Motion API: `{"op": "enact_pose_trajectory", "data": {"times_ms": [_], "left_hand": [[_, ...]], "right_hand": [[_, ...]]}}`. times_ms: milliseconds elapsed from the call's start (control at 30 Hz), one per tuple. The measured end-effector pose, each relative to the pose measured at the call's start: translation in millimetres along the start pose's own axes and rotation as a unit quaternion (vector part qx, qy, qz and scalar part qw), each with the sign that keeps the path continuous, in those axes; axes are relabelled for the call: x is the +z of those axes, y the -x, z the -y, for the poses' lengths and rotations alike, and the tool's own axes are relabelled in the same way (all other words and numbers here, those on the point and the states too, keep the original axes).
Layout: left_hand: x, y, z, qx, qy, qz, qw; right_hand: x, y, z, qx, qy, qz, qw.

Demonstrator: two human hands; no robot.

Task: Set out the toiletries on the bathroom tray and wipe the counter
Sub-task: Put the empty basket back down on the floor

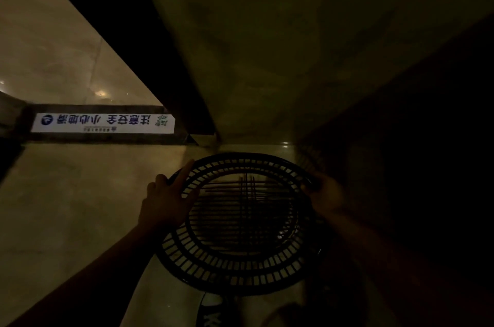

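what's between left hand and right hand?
Head view: the black slotted basket, its rim held by the left hand and right hand. Contents too dark to tell.

The basket [235, 272] between the fingers [186, 170] looks like matt black plastic, slotted, with a thin-barred base. The floor [66, 206] left of the fingers is smooth, glossy tile, catching light spots. The sign strip [103, 123] beyond them looks smooth, printed white
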State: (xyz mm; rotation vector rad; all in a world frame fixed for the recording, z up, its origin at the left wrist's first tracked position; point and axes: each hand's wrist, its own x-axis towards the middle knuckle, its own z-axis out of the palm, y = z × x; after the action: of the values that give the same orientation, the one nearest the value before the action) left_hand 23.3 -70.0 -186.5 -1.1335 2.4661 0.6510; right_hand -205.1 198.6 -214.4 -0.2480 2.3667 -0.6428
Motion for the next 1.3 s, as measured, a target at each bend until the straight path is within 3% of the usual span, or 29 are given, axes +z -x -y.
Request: {"op": "enact_pose_trajectory", "data": {"times_ms": [133,267,400,500,667,1067,1300], "left_hand": [[16,-9,9,-0.023,0.013,0.019,0.999],[27,-12,7,-0.026,-0.003,0.022,0.999],[30,-4,-2,-0.023,-0.021,0.029,0.999],[18,13,-13,0.004,-0.035,0.021,0.999],[-38,60,-47,0.038,-0.036,0.009,0.999],[-246,215,-175,0.112,-0.028,0.014,0.993],[-347,303,-267,0.283,-0.049,-0.08,0.954]], "right_hand": [[21,-6,-9,0.043,-0.047,0.007,0.998],[26,-10,-13,0.045,0.004,-0.001,0.999],[18,0,-7,0.015,0.016,0.059,0.998],[2,19,7,0.026,0.001,0.098,0.995],[-49,70,49,0.044,-0.034,0.095,0.994],[-235,266,197,-0.008,-0.108,-0.047,0.993],[-340,379,250,-0.087,-0.137,-0.172,0.972]]}}
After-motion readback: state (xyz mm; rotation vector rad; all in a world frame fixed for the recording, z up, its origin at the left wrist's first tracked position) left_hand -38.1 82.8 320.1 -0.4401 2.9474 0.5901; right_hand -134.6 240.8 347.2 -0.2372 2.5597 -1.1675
